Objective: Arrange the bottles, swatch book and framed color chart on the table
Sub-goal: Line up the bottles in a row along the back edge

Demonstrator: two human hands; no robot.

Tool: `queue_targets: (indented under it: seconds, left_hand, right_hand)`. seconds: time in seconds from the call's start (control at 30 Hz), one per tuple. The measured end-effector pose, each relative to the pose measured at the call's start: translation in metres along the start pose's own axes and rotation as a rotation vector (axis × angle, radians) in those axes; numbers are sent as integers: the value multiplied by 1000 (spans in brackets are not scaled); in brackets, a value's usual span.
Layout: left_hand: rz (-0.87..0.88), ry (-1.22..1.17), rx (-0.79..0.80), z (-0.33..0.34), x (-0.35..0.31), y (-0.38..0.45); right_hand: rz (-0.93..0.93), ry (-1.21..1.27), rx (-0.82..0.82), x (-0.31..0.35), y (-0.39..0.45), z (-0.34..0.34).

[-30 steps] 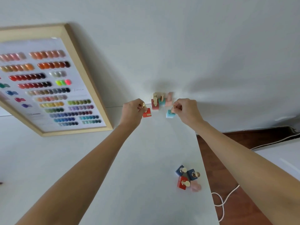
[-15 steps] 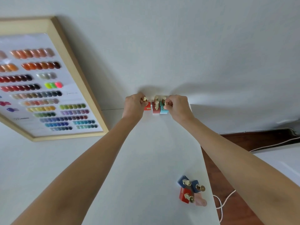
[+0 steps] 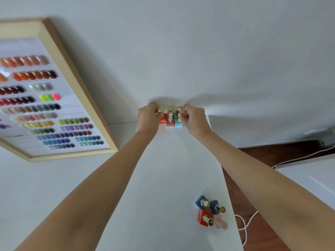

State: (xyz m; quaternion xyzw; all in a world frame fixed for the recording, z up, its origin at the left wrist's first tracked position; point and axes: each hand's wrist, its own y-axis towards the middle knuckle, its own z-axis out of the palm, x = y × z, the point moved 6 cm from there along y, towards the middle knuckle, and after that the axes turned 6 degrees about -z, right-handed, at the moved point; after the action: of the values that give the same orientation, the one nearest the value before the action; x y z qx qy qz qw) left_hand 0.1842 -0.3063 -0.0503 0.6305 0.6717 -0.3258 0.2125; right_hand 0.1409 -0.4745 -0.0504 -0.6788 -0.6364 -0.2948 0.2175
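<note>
The left hand (image 3: 147, 117) pinches the red bottle (image 3: 162, 119) and the right hand (image 3: 194, 119) pinches the blue bottle (image 3: 178, 123) on the table (image 3: 163, 178).

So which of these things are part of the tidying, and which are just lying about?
Part of the job:
- bottles by the wall, gripped by left hand and right hand
- bottles near the table edge
- framed color chart

Lying about:
- white cable on the floor

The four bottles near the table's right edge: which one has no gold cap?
The pale pink bottle, nearest the edge beside the red bottle. Its cap looks pink; the red and both blue bottles show gold caps.
</note>
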Motion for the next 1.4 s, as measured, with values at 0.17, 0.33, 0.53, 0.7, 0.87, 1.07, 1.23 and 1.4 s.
queue_targets:
  seconds: [0.17,0.33,0.53,0.7,0.87,1.07,1.23,1.4]
  left_hand:
    - [27,5,-26,-6,3,-10]
    - [173,32,-29,-14,-4,-52]
    - [295,22,110,1,-2,-143]
    - [294,25,310,22,9,-213]
    - [283,4,457,40,10,-267]
    - [292,12,481,56,4,-300]
    - [235,73,440,61,1,-304]
    - [218,153,411,55,12,-305]
  right_hand:
    - [-18,9,-17,-1,-17,-15]
    - [9,48,30,-8,-61,-34]
    - [40,96,191,-13,-134,-51]
    - [91,96,367,-15,-192,-65]
    - [92,61,566,-12,-240,-70]
    - [21,-4,571,-5,-258,-69]
    - [-12,-83,479,-4,-259,-68]
    - [-41,-115,459,-3,-258,-62]
